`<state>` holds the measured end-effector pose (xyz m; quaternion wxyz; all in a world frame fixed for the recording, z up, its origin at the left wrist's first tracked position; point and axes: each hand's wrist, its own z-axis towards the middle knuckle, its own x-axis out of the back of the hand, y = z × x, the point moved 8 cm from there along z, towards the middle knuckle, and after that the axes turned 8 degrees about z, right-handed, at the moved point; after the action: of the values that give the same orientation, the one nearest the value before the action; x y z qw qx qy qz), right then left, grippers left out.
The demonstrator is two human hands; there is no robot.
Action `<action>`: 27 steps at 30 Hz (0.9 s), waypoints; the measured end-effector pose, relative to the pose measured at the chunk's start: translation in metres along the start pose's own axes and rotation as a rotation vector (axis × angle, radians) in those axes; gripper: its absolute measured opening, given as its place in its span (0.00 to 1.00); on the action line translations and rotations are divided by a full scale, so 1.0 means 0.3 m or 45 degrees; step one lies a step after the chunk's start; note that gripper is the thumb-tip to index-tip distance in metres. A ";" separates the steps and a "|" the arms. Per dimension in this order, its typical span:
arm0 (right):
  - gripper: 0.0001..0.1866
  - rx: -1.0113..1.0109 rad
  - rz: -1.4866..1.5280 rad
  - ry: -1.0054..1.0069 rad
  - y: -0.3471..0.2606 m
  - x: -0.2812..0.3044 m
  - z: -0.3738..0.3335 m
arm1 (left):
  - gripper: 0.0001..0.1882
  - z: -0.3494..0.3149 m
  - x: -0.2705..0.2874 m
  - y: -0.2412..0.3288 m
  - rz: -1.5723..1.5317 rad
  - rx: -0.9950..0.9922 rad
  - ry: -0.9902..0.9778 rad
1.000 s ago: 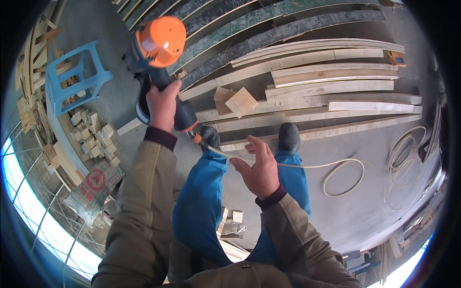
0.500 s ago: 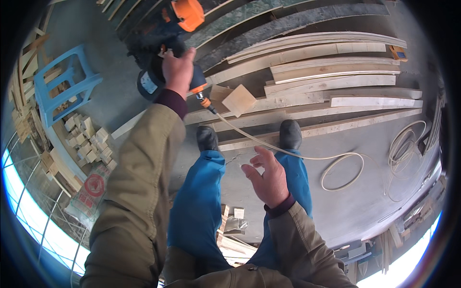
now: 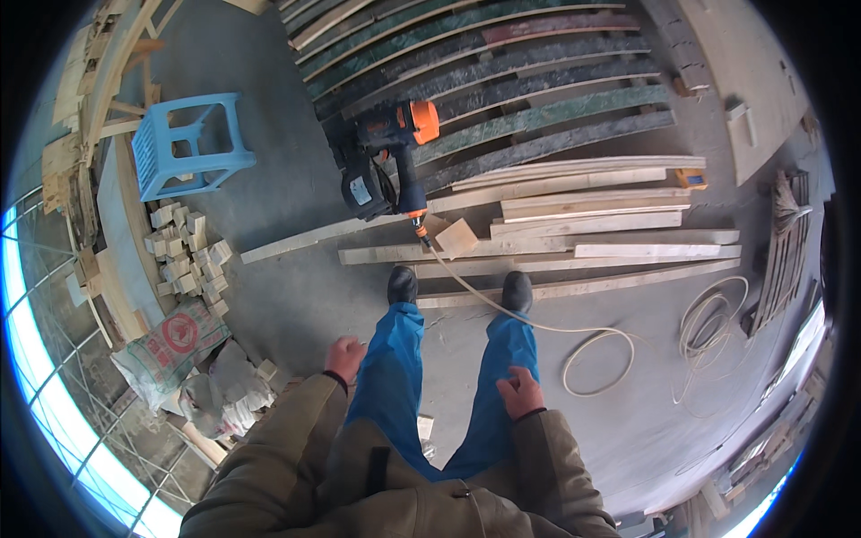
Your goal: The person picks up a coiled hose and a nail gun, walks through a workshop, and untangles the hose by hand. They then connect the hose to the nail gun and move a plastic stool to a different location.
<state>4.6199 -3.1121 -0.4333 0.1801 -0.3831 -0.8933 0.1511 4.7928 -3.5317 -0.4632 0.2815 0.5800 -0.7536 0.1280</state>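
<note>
A black and orange nail gun (image 3: 408,184) lies at the near left end of a row of wooden slats. Its pale air hose (image 3: 462,285) leaves the handle and curves to the right across the floor. My left hand (image 3: 345,357) hangs beside my left knee, fingers loosely curled and nothing in them. In front of my right thigh is my right hand (image 3: 520,393), also curled and holding nothing that shows. Neither hand touches the gun. Pale boards (image 3: 592,204) lie in front of my shoes, with a square wood block (image 3: 456,238) on them near the hose fitting.
A blue plastic stool (image 3: 190,148) stands on the left. Below it lie a heap of small wood blocks (image 3: 190,255) and a printed sack (image 3: 175,345). Coiled hose (image 3: 708,327) rests on the right floor, near a slatted wooden piece (image 3: 780,255). A yellow tool (image 3: 691,178) sits by the boards.
My left hand has let go of the nail gun and drawn back to my knee. The right hand has lowered and its fingers have curled in. The view has shifted, showing more slats.
</note>
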 end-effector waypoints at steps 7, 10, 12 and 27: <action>0.29 -0.078 -0.267 0.097 0.141 0.369 -0.261 | 0.23 -0.489 0.073 -0.012 -0.072 0.090 -0.174; 0.29 -0.109 -0.298 0.055 0.173 0.486 -0.299 | 0.23 -0.689 0.123 0.101 -0.236 0.056 -0.127; 0.29 -0.147 -0.329 0.031 0.190 0.570 -0.306 | 0.23 -0.781 0.135 0.154 -0.450 0.044 -0.109; 0.16 -0.095 -0.276 0.146 0.211 0.845 -0.460 | 0.22 -0.864 -0.010 -0.012 -0.444 -0.234 0.043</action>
<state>4.5577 -2.8647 -0.2842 0.2318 -0.2988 -0.9227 0.0751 4.8681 -3.3957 -0.2559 0.3637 0.6713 -0.6456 0.0176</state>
